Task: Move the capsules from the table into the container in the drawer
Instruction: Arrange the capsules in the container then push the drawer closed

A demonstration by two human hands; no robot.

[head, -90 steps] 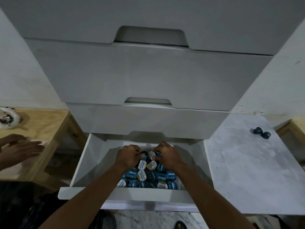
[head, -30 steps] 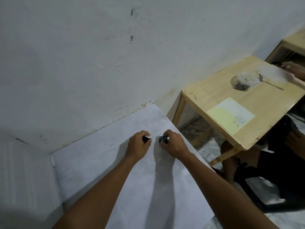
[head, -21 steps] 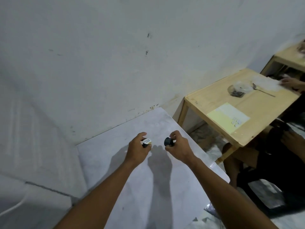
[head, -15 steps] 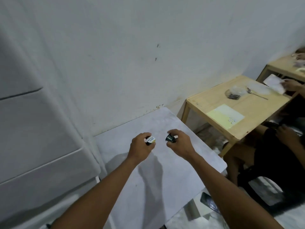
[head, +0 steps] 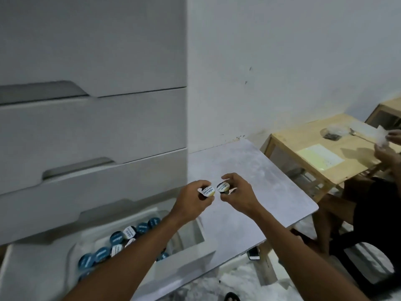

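Two capsules are off the table and in the air, one in each hand. The left hand [head: 191, 202] pinches the first capsule [head: 207, 191] between thumb and curled fingers, with its pale lid turned up toward the camera. The right hand [head: 239, 197] pinches the second capsule [head: 223, 187] the same way, just beside the first, the two lids near each other but apart. Both grips hang over the grey table [head: 260, 177], which spreads beneath them and away to their right. The open drawer [head: 184, 260] lies below and to the left of the left grip, partly under that forearm. Inside it the clear container [head: 76, 246] already holds a heap of stored capsules [head: 117, 238], mostly blue-lidded with a few pale ones.

Judged from this, most of the job looks done: many capsules are in the container and only this pair is in transit. What is left for them is the carry down and to the left of where the grips are now, past the drawer's edge, then the release over the heap. No other capsule shows on the visible part of the table, though hands and arms hide some of it, so these may be the last two, but that cannot be told for certain
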